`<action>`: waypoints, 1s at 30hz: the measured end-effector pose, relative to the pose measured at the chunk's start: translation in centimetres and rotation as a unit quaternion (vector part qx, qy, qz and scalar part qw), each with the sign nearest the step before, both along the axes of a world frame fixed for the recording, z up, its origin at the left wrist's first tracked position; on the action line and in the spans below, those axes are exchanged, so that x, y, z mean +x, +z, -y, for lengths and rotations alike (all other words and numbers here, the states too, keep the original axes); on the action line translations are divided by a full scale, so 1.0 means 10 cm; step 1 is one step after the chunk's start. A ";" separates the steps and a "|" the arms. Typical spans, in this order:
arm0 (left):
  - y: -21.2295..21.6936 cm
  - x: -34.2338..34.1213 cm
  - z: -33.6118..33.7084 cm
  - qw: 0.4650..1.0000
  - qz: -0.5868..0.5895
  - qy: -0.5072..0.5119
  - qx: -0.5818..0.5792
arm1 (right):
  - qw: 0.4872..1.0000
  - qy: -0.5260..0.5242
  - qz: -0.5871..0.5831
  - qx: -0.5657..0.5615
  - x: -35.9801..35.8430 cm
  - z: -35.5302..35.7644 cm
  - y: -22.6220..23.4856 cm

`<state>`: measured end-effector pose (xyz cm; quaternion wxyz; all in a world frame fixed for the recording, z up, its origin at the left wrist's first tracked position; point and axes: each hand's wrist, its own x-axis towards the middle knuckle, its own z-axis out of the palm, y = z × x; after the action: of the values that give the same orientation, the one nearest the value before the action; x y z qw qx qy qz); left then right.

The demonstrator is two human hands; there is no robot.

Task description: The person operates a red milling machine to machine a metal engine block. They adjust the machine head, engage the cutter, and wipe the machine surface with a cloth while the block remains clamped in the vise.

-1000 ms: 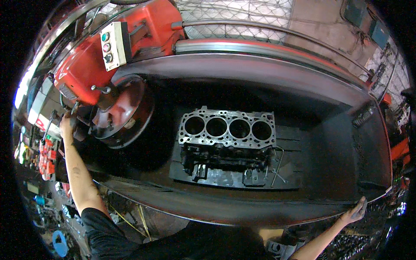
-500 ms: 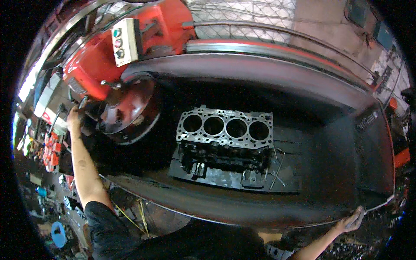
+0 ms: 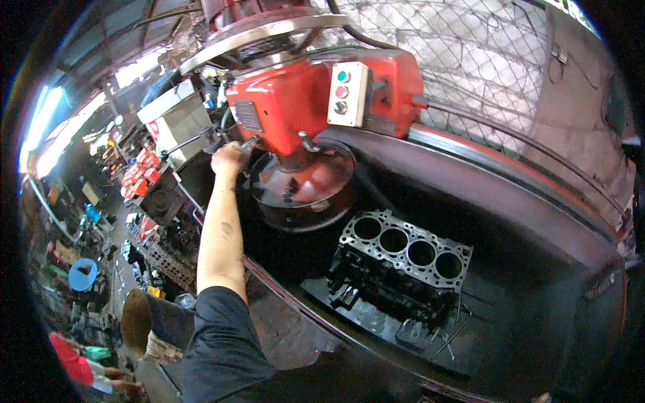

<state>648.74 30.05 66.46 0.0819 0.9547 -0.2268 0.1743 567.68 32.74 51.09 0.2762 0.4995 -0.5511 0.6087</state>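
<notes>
My left hand [image 3: 229, 158] reaches forward at arm's length and is closed around a small metal lever [image 3: 247, 143] on the side of the red machine head [image 3: 285, 111]. Under that head hangs a round disc [image 3: 302, 191]. A pale control box [image 3: 347, 92] with three buttons sits on the head's front. To the lower right, a grey engine block [image 3: 407, 250] with a row of round bores rests on a dark plate inside the machine's black trough [image 3: 537, 221]. My right hand is out of the picture.
Wire mesh [image 3: 470, 60] backs the machine. At the left lie a crowded workshop floor with red boxes [image 3: 141, 174], a blue tub [image 3: 82, 274], a cylinder head [image 3: 164, 262] and a brown drum [image 3: 138, 324] near my elbow.
The view has swung left and closer, so the red head now fills the upper middle. My left hand stays at the lever. My right hand, earlier on the trough's near edge, has left the picture.
</notes>
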 end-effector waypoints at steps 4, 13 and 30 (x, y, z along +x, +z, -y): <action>0.02 -0.27 0.03 1.000 -0.002 0.001 -0.021 | 0.999 0.038 0.014 0.012 0.12 -0.01 0.13; 0.01 -0.85 0.01 0.996 0.021 -0.041 -0.080 | 0.998 0.062 -0.006 0.018 0.19 -0.09 0.30; -0.19 -1.92 0.22 0.985 0.125 -0.116 -0.023 | 0.991 0.034 -0.102 0.082 -0.07 -0.04 -0.10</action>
<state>629.51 27.84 64.59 0.0945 0.8906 -0.3402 0.2866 567.00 33.16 50.05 0.2679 0.5986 -0.5509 0.5162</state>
